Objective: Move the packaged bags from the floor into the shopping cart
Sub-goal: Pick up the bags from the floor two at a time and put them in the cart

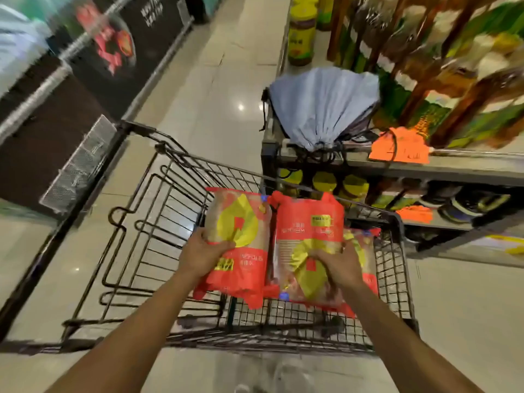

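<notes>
L bag (243, 217) beside R bag (307, 222), prob. in cart (392, 268) (shelf (467, 165) rt).

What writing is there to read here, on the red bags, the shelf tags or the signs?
Nothing reads clearly; the picture is blurred.
left red bag: white print, yellow label, illegible.
right red bag: yellow label, white print, illegible.
orange shelf tag: dark marks, unreadable.
black wall sign: white characters, too blurred.
jar: label too blurred.

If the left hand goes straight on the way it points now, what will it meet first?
Probably the far wire wall of the cart, with the bag that the left hand grips hitting first. Depth is unclear; it may pass above.
</notes>
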